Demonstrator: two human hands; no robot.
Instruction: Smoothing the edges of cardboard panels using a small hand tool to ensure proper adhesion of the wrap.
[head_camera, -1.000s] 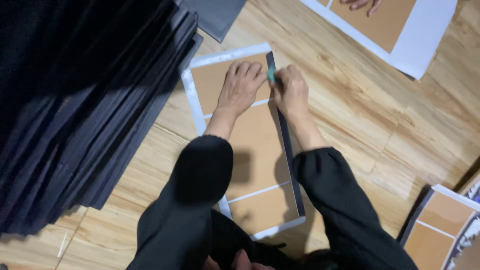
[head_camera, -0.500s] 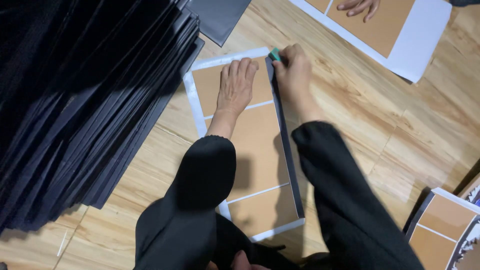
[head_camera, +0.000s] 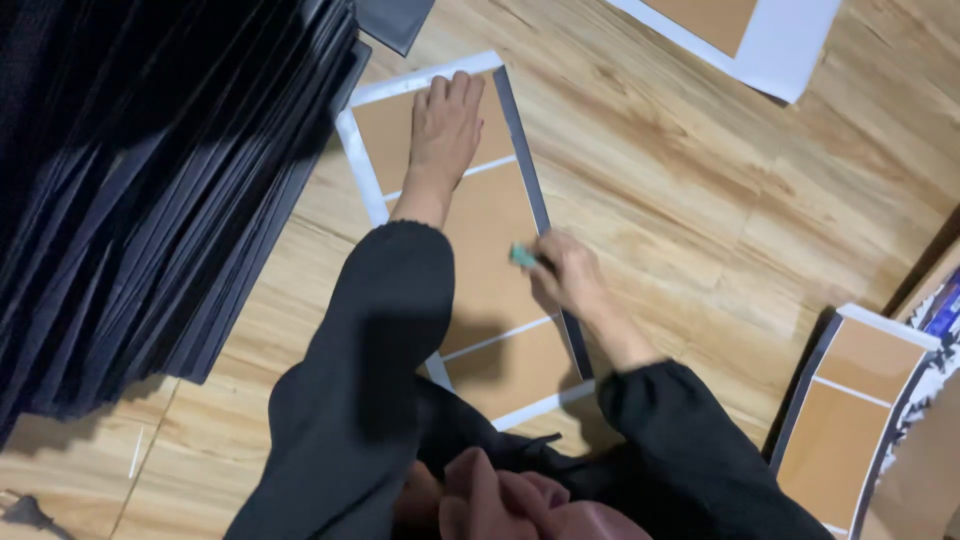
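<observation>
So the right hand (head_camera: 565, 272) has slid back down the right edge of the brown board (head_camera: 478, 235) toward the body; half a second ago it was up at the far corner. Its fingers are pinching a small teal tool (head_camera: 523, 257). The left hand (head_camera: 445, 125) stays flat up top, fingers together. The board lies on the wooden floor (head_camera: 680, 190), brown panels with white border, beside black sheets (head_camera: 140, 190).

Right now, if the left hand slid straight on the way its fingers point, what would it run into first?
The left hand lies flat on the brown board, fingers pointing toward its far end. Sliding on, it would first cross the board's white top border, then bare wooden floor. Beyond that the way looks free, though depth is hard to judge.
</observation>
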